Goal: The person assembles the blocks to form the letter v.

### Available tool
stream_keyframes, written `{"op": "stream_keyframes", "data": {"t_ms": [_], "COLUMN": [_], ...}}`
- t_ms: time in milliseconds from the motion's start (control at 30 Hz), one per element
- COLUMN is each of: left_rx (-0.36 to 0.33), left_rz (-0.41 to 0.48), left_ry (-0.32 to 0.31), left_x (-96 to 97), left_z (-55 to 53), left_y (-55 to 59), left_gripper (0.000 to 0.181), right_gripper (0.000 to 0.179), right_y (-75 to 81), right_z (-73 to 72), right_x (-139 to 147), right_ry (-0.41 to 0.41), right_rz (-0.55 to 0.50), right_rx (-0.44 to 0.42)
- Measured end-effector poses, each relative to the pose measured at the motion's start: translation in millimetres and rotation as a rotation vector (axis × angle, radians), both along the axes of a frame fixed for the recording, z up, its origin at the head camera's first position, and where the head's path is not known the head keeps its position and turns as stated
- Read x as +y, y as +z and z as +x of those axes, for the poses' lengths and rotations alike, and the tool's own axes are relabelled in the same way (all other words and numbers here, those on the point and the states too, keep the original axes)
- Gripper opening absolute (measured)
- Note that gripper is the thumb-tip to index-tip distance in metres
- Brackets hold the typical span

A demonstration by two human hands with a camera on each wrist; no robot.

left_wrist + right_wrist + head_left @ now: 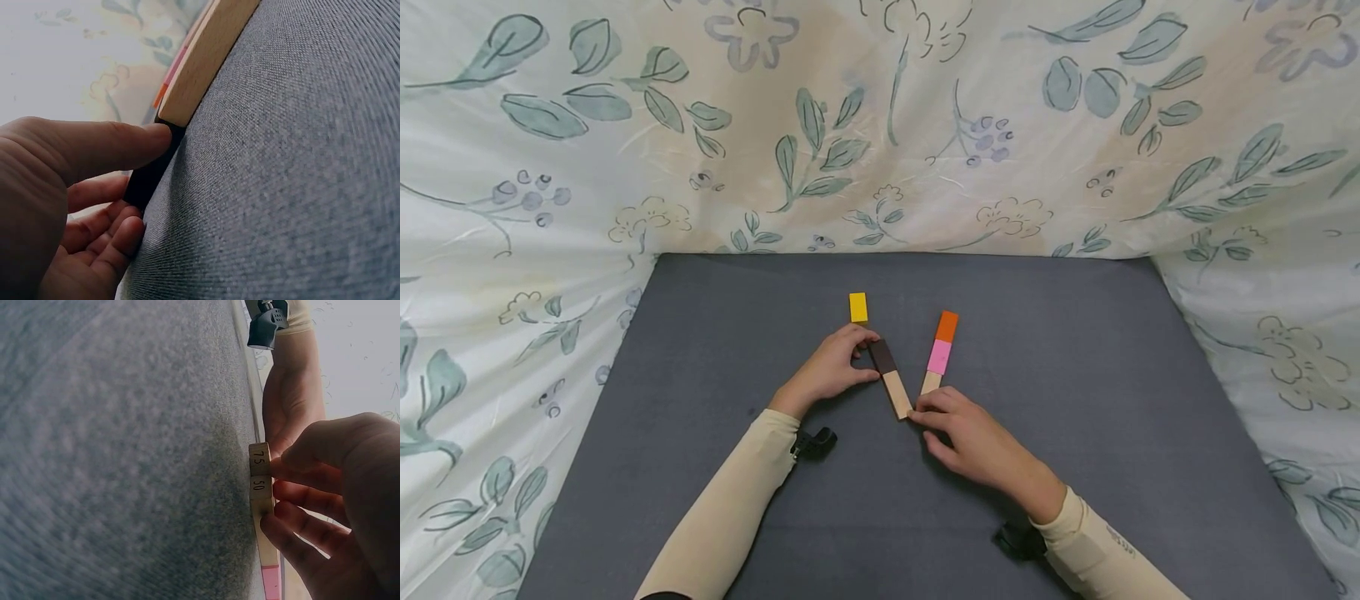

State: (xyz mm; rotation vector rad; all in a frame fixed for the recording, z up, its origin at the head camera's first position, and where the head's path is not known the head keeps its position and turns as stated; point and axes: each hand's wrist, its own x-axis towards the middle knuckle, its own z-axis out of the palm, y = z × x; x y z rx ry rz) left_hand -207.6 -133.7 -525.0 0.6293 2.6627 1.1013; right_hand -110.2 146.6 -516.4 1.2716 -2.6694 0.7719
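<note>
Two rows of small rectangular blocks form a V on the grey cloth. The left row has a dark brown block (883, 356) behind a plain wooden block (898, 395). In the right row stand an orange block (947, 326), a pink block (939, 357) and another plain wooden block (931, 382), partly hidden by fingers. My left hand (829, 367) holds the dark brown block between thumb and fingers. My right hand (976, 437) touches the near ends of both rows with its fingertips, thumb away from them. Those ends (259, 459) read 75 and 50 in the right wrist view.
A yellow block (858, 307) lies just beyond my left hand, its near side partly covered. Leaf-patterned fabric (887, 167) rises along the back and sides of the grey cloth (715, 308). Each wrist carries a small black camera (815, 443).
</note>
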Motion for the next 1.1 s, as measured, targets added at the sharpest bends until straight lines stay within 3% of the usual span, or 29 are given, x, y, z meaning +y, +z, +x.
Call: {"op": "stream_keyframes", "data": {"t_ms": [667,1100], "left_rx": [-0.022,0.021], "left_rz": [0.001,0.084], "left_ry": [-0.016,0.042], "left_x": [-4.2,-14.5], "left_z": [-2.1,1.7], "left_y": [2.9,-2.2], "left_gripper": [0.055,0.054], "right_gripper": [0.03,0.03], "right_y": [0.3,-0.4], "right_z": [0.6,1.8], "right_x": [0,-1], "right_ry": [-0.008,-0.023], "right_rz": [-0.001,-0.013], "right_rx": [-0.016,-0.022]}}
